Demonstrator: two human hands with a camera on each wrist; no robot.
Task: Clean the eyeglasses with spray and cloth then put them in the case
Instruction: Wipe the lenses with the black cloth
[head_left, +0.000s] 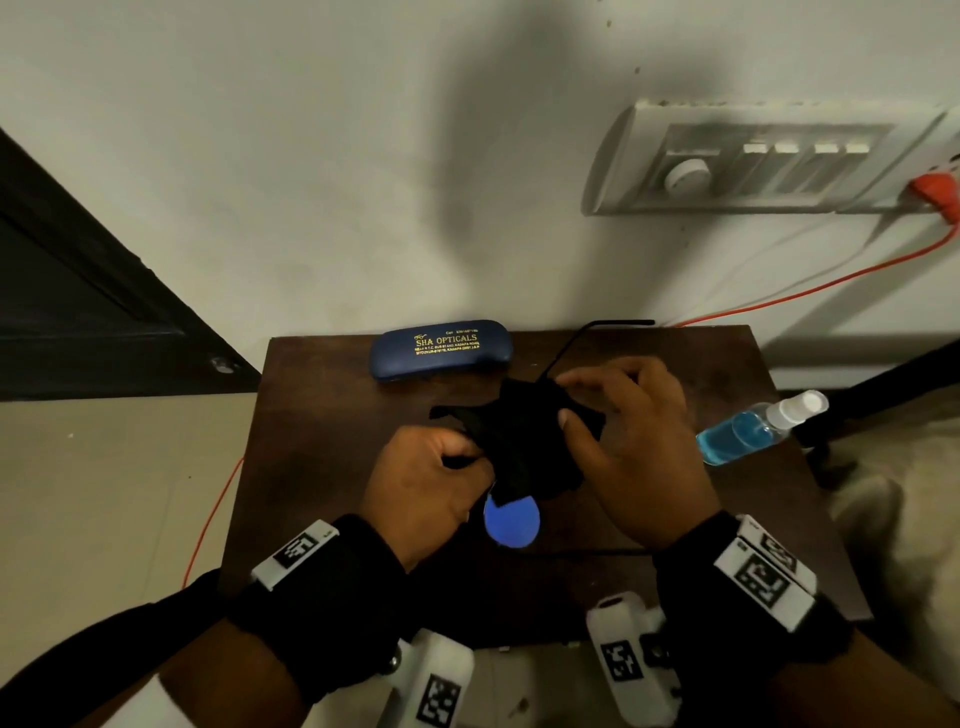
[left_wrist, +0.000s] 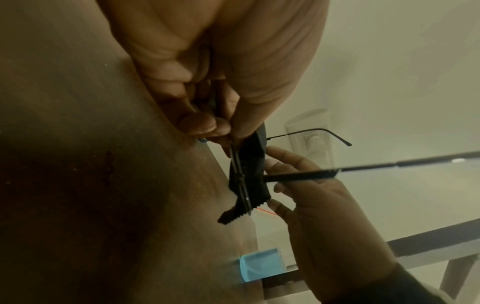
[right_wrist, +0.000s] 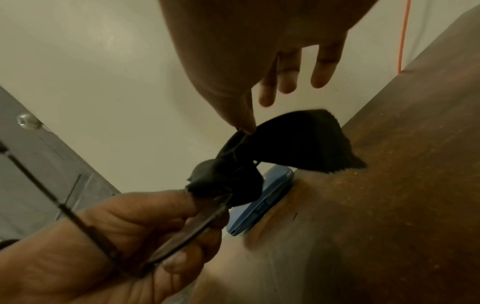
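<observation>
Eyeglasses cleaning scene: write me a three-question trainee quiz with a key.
1. True or false: the case is open.
2. Which hand pinches the cloth on the lens? A left hand B right hand
3. Fill in: the spray bottle lies on the table to the ___ of the hands.

Key: 1 false. 2 B; the left hand grips the eyeglasses. 3 right.

cloth (head_left: 524, 441) hides one lens; switchboard (head_left: 779, 161) cropped
</observation>
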